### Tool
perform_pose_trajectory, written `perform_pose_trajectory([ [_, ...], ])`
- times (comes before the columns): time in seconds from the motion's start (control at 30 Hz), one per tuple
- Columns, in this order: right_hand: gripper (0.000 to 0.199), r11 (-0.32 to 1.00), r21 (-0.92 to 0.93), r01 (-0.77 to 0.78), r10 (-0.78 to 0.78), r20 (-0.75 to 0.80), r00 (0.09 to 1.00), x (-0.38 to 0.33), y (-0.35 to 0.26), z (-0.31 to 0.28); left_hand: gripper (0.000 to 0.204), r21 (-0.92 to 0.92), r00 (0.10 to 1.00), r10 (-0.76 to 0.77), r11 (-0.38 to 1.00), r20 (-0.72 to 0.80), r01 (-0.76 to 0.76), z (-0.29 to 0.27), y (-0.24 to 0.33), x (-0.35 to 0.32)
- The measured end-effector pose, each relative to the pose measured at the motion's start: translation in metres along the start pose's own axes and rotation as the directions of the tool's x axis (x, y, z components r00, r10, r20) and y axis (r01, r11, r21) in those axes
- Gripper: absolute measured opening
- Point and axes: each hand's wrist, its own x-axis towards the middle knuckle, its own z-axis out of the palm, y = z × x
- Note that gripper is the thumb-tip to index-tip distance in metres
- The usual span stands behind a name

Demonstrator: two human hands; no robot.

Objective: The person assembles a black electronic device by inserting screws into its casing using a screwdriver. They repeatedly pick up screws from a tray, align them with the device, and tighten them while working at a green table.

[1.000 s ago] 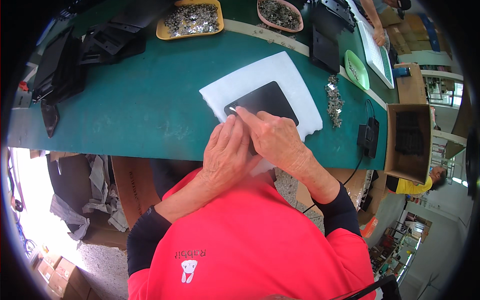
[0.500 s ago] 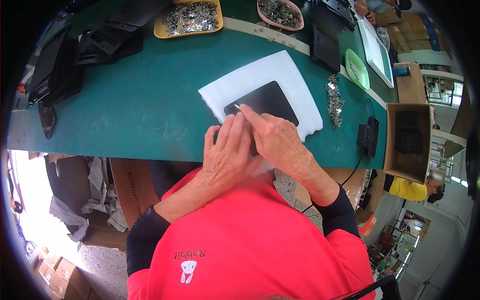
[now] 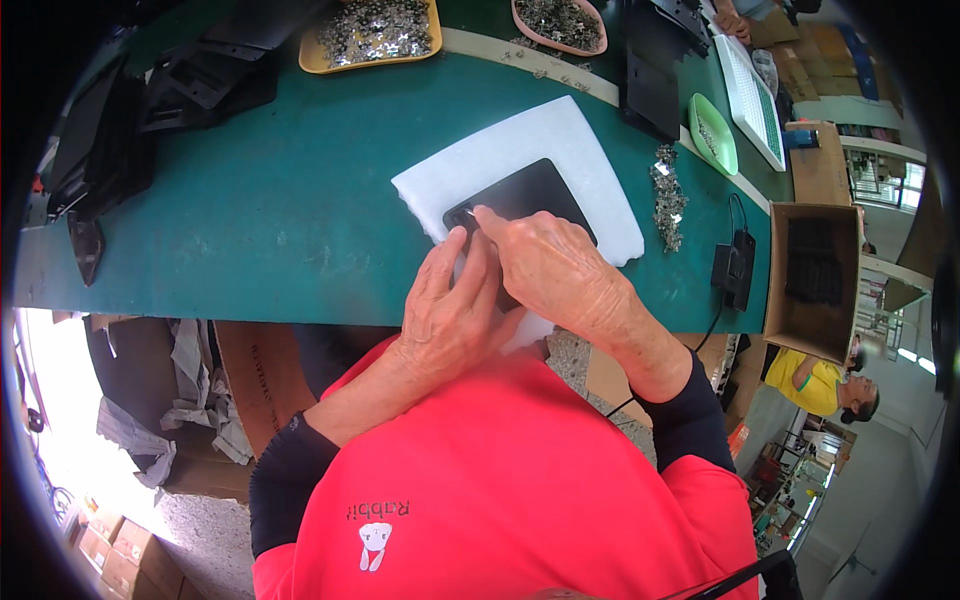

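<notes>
Down through the head view, I see my two forearms angling in from the lower edge and converging, the dark sleeves pushed back above the wrists. My left hand lies back upward, its bent fingers reaching away from me to the black panel. My right hand arches over from the right, index finger stretched toward the upper left, its tip at a small pale piece near the panel's left corner. The hands meet or overlap at the fingers; I can't tell whether either is pinching something or merely pressing.

The panel lies flat on a white pad on the green table. Its far edge slants up to the right, and its right edge runs from there back toward my right hand. With the near part covered, I can't settle which way its long axis runs.

Both thumbs and the right hand's curled fingers are hidden from me. A dark patch between the hands may be more of the panel. The pale piece is too small to identify, and the yellow tray is cut off at the top.
</notes>
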Motion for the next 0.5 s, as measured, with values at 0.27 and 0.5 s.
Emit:
perform_pose_trajectory([
  [0.27,0.033,0.992,-0.041,0.116,-0.114,0.046,0.992,0.008,-0.002,-0.018,0.054,0.002,0.999,0.047,0.999,0.014,-0.047,0.013,-0.008,-0.009],
  [0.5,0.037,0.998,-0.052,0.033,-0.032,0.033,0.999,0.004,0.007,-0.007,0.053,0.023,0.999,0.022,0.999,0.045,-0.023,-0.003,-0.002,0.002],
])
